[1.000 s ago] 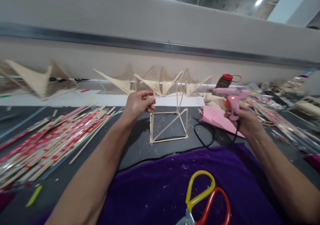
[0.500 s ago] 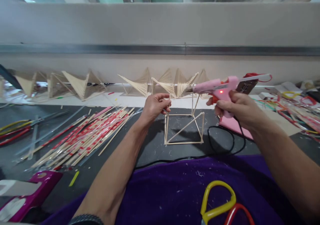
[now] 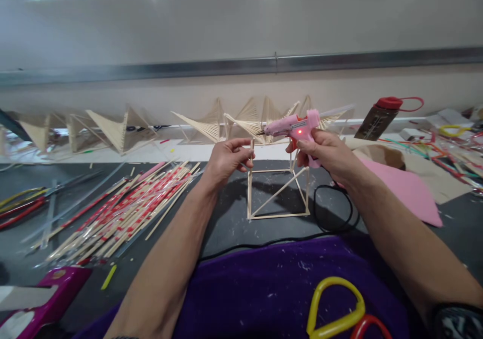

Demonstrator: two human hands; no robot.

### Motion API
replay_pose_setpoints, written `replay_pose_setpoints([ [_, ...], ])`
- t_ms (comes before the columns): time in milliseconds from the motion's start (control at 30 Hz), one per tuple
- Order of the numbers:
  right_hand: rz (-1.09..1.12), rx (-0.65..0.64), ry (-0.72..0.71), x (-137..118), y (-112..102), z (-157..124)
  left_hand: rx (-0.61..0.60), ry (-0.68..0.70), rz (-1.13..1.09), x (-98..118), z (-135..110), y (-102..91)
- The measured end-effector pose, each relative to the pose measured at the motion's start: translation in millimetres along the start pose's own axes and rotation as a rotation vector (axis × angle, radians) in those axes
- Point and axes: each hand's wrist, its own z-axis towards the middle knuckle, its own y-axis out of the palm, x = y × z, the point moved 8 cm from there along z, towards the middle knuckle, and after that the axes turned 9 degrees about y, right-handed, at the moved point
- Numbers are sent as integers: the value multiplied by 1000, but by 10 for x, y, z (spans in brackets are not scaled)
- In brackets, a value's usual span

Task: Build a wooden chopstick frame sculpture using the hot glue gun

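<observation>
A square frame of thin wooden sticks (image 3: pixel 279 216) stands on the dark table, with uprights and a slanting stick across its front. My left hand (image 3: pixel 231 159) pinches the top of its left upright between thumb and fingers. In my right hand (image 3: pixel 320 150) is a pink hot glue gun (image 3: pixel 289 126) with a lit red light. Its metal nozzle points left, just above and to the right of my left fingertips. Whether the nozzle touches the stick I cannot tell. The black cord (image 3: pixel 350 203) runs down from the gun onto the table.
Several finished stick models (image 3: pixel 204 126) line the wall. Bundled sticks in plastic (image 3: pixel 128 213) lie left, near pliers (image 3: pixel 22 205). A pink sheet (image 3: pixel 403 188) and a brown bottle (image 3: pixel 379 117) are at right. A purple cloth (image 3: pixel 287 278) and yellow-handled tool (image 3: pixel 335 306) lie in front.
My right hand has brought the glue gun leftward, its nozzle now close to my left fingertips. My left hand keeps its pinch on the upright. The view has tilted slightly down.
</observation>
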Motion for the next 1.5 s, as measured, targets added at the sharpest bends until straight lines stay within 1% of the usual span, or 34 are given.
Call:
replay_pose_setpoints([
  [200,-19,-14,-17,26,-11,-1,-6,0,-6,16,-6,14],
  [467,-16,-27,-24,65,58,32,-10,7,-23,11,-4,36],
  [933,98,-6,0,170,46,78,-12,19,-34,3,-11,36],
  [1267,48,8,-13,161,84,72,-29,29,-31,7,-13,38],
  [1500,75,-8,-21,148,100,69,-25,18,-22,-3,-9,37],
])
